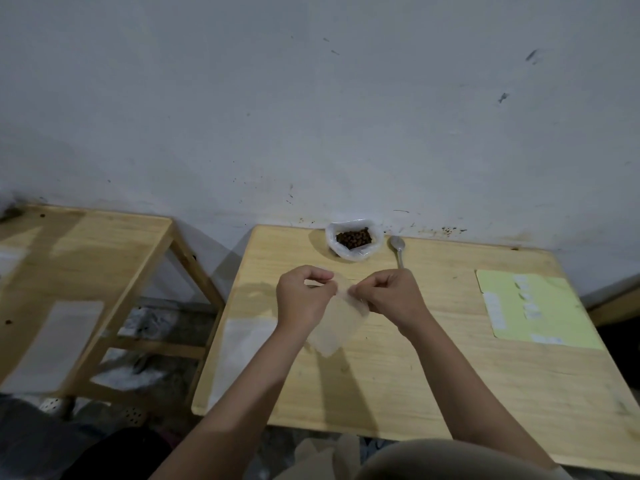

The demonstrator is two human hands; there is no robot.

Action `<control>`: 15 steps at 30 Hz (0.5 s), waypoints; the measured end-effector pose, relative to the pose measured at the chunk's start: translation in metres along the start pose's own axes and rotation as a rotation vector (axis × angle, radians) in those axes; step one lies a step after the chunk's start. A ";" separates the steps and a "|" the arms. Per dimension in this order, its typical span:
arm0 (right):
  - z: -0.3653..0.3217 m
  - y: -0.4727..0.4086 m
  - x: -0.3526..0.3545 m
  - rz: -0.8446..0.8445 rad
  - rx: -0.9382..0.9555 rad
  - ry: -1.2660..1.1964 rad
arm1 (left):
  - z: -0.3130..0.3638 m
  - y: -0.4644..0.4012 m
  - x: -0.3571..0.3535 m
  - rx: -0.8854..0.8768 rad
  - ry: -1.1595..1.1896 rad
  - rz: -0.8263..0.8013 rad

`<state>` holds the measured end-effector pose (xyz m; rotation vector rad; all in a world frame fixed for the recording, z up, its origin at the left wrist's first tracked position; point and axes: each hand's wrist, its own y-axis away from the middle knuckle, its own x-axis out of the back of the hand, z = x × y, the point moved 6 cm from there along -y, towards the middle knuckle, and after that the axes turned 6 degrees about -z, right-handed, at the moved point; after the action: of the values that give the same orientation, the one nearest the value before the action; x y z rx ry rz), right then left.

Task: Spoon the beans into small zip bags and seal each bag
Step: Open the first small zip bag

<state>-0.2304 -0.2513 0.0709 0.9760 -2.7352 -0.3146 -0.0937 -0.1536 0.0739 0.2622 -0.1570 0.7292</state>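
Both hands pinch the top of an empty zip bag (pixel 334 320) above the table's (pixel 415 375) middle, left hand (pixel 304 296) and right hand (pixel 391 292) apparently prying it open; next, spoon (pixel 398 249) and beans (pixel 354 238) wait at the far edge.

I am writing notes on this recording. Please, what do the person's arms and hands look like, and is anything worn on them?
Both forearms are bare up to the bottom edge of the picture; no sleeves show. The left hand and right hand wear no gloves, and no watch, bracelet or ring is visible.
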 end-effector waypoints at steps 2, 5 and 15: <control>-0.001 0.001 0.000 0.002 0.024 0.074 | 0.002 0.000 -0.002 -0.015 -0.010 -0.014; -0.006 0.005 -0.005 -0.042 0.085 0.192 | 0.003 0.002 -0.004 -0.026 -0.036 -0.024; -0.011 0.007 -0.004 0.021 0.259 0.335 | 0.008 0.007 -0.009 -0.035 -0.101 -0.039</control>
<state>-0.2286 -0.2446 0.0824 0.9585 -2.5126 0.1975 -0.1056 -0.1564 0.0803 0.2684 -0.2593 0.6747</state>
